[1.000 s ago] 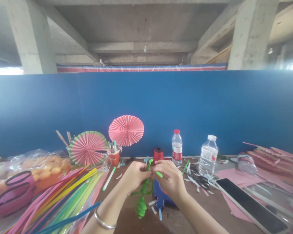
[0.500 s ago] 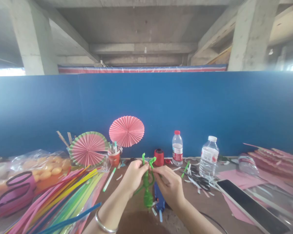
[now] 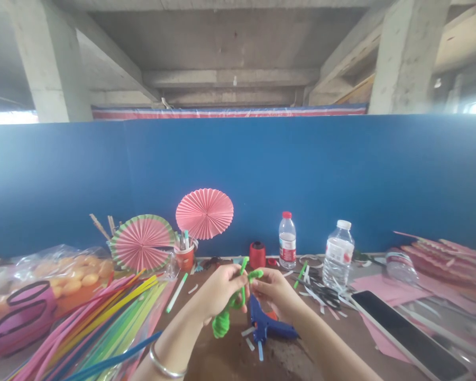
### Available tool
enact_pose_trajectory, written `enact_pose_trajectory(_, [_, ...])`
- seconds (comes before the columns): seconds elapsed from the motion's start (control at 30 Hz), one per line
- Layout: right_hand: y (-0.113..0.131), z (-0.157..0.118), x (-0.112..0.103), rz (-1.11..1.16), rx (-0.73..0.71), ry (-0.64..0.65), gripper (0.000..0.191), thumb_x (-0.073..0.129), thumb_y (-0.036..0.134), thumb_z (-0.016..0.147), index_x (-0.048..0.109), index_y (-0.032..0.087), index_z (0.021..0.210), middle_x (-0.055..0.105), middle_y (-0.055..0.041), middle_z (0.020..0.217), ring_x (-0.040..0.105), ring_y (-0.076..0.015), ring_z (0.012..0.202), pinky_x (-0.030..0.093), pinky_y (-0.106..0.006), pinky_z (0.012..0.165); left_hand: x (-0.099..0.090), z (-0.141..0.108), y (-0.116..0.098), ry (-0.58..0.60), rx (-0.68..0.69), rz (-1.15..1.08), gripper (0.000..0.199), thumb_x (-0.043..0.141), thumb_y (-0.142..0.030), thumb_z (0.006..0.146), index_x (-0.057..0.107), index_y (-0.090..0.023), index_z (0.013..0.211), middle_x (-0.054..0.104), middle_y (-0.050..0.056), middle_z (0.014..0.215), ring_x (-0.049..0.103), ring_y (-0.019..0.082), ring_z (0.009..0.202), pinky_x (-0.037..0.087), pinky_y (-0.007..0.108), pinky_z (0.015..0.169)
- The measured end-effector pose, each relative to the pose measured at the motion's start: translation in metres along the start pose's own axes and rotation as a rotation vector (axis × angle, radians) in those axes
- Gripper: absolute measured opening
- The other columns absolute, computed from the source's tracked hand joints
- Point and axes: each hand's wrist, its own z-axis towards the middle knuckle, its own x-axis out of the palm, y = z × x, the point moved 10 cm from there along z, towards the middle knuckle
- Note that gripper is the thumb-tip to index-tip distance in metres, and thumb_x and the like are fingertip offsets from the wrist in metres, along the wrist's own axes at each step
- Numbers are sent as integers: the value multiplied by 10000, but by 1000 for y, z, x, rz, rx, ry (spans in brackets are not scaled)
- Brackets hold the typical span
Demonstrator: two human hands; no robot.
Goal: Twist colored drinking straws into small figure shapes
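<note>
A green fuzzy pipe-cleaner piece [image 3: 221,324] is in both hands above the middle of the table. My left hand [image 3: 219,288] closes around its upper part, and a thick wound bulb hangs tilted below the fingers. A thin stem sticks up past the left thumb. My right hand [image 3: 276,292] pinches a curled green end at the right; its fingertips nearly meet the left ones. Just below the hands, a blue glue gun [image 3: 264,321] lies on the table, partly behind the right wrist. Small white paper strips lie beside it.
On the left are bundled coloured pipe cleaners [image 3: 115,317] and a bag of orange balls [image 3: 75,272]. Pink paper fans [image 3: 204,214] and a pen cup [image 3: 185,257] stand behind. Bottles [image 3: 338,256], scissors [image 3: 328,296] and a phone [image 3: 408,333] are on the right.
The green piece has tipped, its bulb swinging left and nearer my left wrist. My right hand has moved slightly up and outward, uncovering more of the glue gun.
</note>
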Motion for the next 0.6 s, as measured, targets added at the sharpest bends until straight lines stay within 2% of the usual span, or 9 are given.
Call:
enact_pose_trajectory(0.13, [10,-1,-12,-106,3,-78,128,625,242,633,571,141,689,555,19,571,488,-87,509,363,-199,491,11,-2,13,111,-99,66,228,519,-367,734,532,-139,729,588,17,628,540,117,422,375,220,437])
enact_pose_trajectory(0.23, [20,-1,-19,-228,14,-122,100,591,233,637,568,153,691,561,25,570,498,-90,512,387,-202,502,8,0,21,76,-113,120,194,522,-337,722,542,-145,723,584,6,604,533,120,427,381,230,449])
enact_pose_trajectory(0.33, [21,-2,-21,-274,96,-97,110,545,273,674,559,164,665,542,41,522,480,-76,431,351,-178,417,-1,4,20,-21,-79,172,186,490,-332,736,537,-153,724,589,7,627,528,120,458,380,228,464])
enact_pose_trajectory(0.4, [19,-3,-20,-281,146,-78,190,506,339,711,547,168,640,520,45,449,450,-74,349,297,-170,347,-9,5,16,-96,-48,266,197,449,-336,758,526,-160,716,591,10,632,526,126,469,368,226,466])
enact_pose_trajectory(0.5, [19,-7,-17,-307,180,-100,352,475,464,731,520,163,552,502,29,377,414,-74,276,253,-174,295,-25,1,-2,-278,43,579,218,413,-343,781,529,-172,709,584,10,600,531,145,512,338,229,498])
enact_pose_trajectory(0.6, [18,-13,-6,-315,213,-123,366,531,494,696,571,147,585,578,-14,471,482,-93,325,280,-179,303,-33,-6,-21,-450,116,871,195,422,-338,788,542,-190,745,599,23,642,543,166,593,304,232,534])
